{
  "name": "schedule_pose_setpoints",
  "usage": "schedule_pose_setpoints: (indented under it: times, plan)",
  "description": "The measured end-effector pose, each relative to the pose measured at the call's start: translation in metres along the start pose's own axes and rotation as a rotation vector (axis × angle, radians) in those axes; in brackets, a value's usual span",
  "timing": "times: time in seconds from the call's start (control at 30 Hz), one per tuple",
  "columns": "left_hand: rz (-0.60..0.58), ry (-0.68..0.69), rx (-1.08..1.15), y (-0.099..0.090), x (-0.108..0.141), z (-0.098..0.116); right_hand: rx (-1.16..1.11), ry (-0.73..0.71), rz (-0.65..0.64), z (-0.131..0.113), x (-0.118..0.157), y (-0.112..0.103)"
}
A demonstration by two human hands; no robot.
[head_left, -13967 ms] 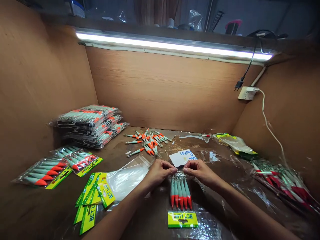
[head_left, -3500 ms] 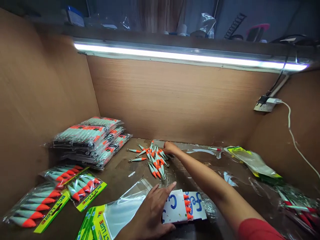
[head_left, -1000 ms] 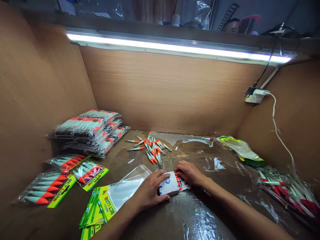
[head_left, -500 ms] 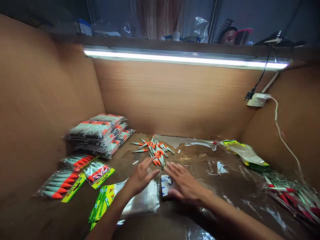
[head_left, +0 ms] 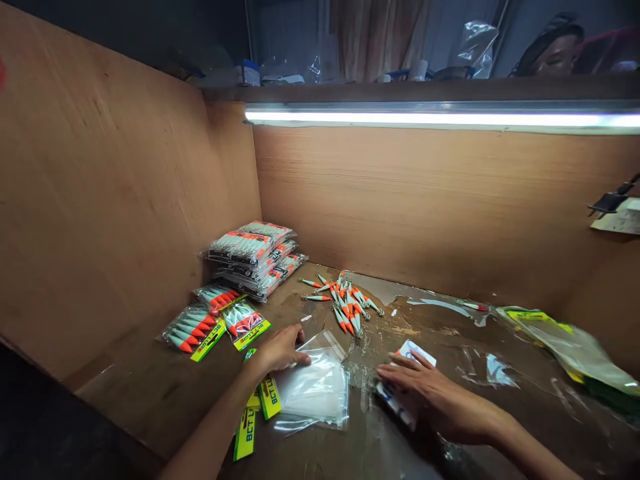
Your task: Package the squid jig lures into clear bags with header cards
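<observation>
My left hand (head_left: 283,350) is at the upper left of a stack of clear plastic bags (head_left: 320,393), thumb and fingers apart, fingertips touching the bags. Yellow-green header cards (head_left: 271,397) printed BCT LURE lie partly under that wrist. Over to the right, my right hand (head_left: 435,393) is around a small white block with blue lettering (head_left: 397,405); the palm hides most of it. Beyond both hands lies a loose pile of orange and pale green fishing lures (head_left: 350,307) with metal hooks.
Bagged lures (head_left: 253,250) are stacked at the back left, with several carded lure packs (head_left: 193,327) before them. More header bags (head_left: 570,343) lie at the right. A tube light (head_left: 425,119) runs under the shelf; a plug (head_left: 610,202) hangs right. Another person is behind the shelf.
The view has swung left. My right hand has moved right with the white block, away from the bags. My left hand has come down onto the bag stack.
</observation>
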State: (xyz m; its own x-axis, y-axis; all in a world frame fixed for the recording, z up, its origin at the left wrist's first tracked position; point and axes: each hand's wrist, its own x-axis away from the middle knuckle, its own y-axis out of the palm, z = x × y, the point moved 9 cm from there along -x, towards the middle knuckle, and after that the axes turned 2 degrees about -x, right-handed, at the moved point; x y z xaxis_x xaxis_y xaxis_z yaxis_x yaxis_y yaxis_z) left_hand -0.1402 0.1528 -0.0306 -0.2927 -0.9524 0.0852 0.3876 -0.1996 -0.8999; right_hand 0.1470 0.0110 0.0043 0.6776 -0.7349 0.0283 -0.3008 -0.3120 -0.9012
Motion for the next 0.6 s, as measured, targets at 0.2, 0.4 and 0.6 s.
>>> schedule_pose_setpoints:
  times: [0.2,0.4,0.6]
  plan:
    - [-0.058,0.098,0.114,-0.012,-0.014,0.005,0.002,0.142,0.145,0.035,0.048,-0.010]
    - [-0.072,0.215,0.080,-0.017,-0.022,0.045,-0.122,0.232,0.471,0.028,0.031,-0.027]
    - [-0.063,0.418,0.077,-0.037,0.002,0.096,-0.168,0.138,0.625,-0.009,-0.007,-0.046]
